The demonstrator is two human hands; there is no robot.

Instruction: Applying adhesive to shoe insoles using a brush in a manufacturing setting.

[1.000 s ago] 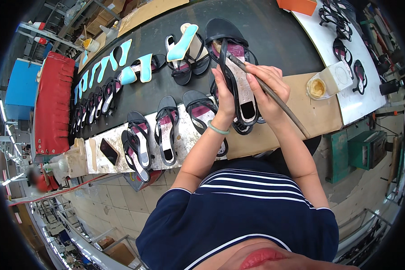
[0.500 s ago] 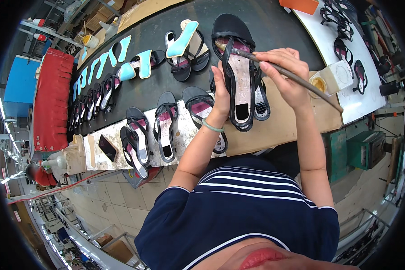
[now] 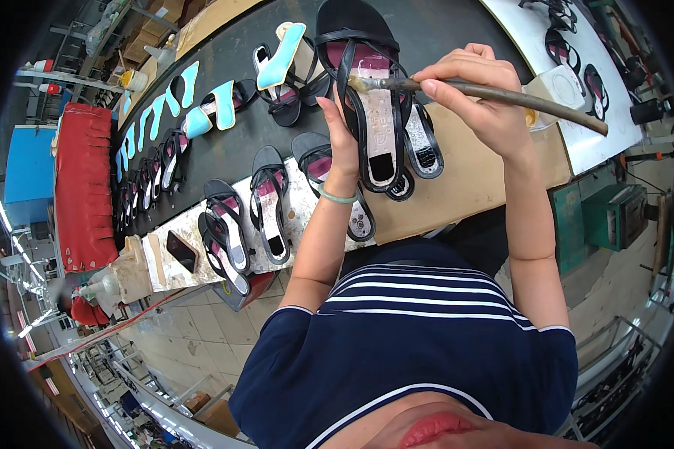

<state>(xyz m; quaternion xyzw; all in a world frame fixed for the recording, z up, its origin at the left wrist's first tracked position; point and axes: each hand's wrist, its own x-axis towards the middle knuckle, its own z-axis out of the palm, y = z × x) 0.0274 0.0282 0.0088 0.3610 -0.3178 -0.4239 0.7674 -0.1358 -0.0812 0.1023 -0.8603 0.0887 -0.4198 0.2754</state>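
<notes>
My left hand (image 3: 342,146) grips a black strappy sandal (image 3: 380,135) by its left side, thumb up along the edge, the other fingers hidden behind it. The sandal's toe points away from me. Its bare insole is pale, with a purple patch near the toe straps and a black patch at the heel. My right hand (image 3: 481,90) is closed around a long wooden-handled brush (image 3: 535,103). The brush's bristles lie across the insole just below the purple patch. Behind the held sandal's right side, another black sandal (image 3: 424,146) rests on brown cardboard (image 3: 472,176).
Several black sandals (image 3: 269,198) line the near table edge, with a phone (image 3: 181,251) to their left. Light-blue insole pieces (image 3: 283,60) lie on the dark tabletop (image 3: 225,63). A white pot (image 3: 558,91) with yellowish contents stands at the right. Red cloth (image 3: 86,187) hangs at the left.
The brush tip has moved along the insole from the purple patch toward the heel, and its handle has swung up to lie flatter. The held sandal sits higher and further left in view.
</notes>
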